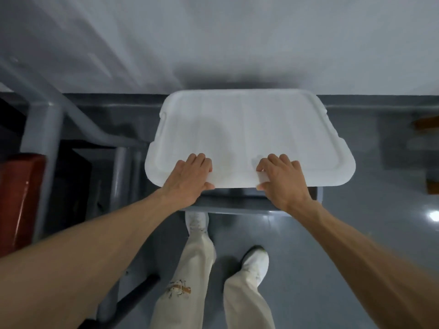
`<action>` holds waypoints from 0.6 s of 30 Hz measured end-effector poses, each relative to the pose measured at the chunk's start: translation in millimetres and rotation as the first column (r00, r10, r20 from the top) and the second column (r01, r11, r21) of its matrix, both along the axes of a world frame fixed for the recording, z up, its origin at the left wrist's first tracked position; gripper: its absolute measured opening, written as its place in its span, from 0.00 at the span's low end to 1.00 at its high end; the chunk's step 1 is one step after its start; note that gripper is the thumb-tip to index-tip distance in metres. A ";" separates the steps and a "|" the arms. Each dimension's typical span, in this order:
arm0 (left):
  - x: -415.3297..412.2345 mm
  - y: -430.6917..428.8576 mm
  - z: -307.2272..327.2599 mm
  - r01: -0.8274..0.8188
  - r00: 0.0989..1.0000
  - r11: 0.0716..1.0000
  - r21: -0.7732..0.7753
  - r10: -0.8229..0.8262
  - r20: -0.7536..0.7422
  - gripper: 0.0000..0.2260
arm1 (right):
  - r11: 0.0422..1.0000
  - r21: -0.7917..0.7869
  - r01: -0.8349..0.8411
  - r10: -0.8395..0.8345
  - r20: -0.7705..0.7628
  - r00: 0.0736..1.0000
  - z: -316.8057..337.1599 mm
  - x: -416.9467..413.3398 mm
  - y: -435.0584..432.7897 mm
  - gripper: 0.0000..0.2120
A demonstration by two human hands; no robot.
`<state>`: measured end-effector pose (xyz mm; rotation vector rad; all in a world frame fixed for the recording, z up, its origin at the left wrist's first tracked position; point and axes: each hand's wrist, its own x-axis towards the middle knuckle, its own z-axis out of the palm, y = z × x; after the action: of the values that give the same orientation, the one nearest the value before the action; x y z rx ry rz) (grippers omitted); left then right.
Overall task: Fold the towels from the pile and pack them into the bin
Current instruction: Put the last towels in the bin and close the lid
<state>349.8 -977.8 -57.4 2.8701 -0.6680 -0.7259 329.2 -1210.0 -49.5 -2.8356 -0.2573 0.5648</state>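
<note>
Squarely below the camera, a white lid [249,124] sits over the grey bin [237,206], of which only a strip of rim shows beneath the lid's near edge. Both hands grip that near edge: the left hand [190,178] left of the lid's middle, the right hand [283,180] right of it. On each, 4 fingers [198,161] lie curled and close together on the lid's top, with the thumb hooked at the edge.

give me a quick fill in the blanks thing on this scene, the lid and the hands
The lid is ___ in colour.
The left hand and right hand grip its ___ edge, the one closest to the person.
The object at far left is ___ in colour.
Missing words: white; near; red.
</note>
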 end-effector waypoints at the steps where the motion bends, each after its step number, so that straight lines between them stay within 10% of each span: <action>1: -10.9 0.5 -11.3 0.010 1.000 1.000 0.011 -0.010 0.007 0.17 | 1.000 0.005 -0.001 0.001 0.004 1.000 -11.4 -10.8 2.0 0.19; 10: -73.0 15.9 -92.2 0.216 0.948 0.951 0.221 -0.258 0.185 0.19 | 1.000 -0.011 -0.025 0.027 0.170 0.985 -102.1 -79.0 22.2 0.25; 18: -89.1 9.8 -128.7 0.115 0.978 0.966 0.230 -0.152 0.146 0.18 | 0.998 -0.019 0.060 -0.057 0.102 0.993 -135.6 -90.8 29.0 0.19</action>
<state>260.7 -968.0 -186.2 3.1387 -0.8612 -0.6213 238.4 -1181.1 -185.1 -2.8865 -0.1862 0.4152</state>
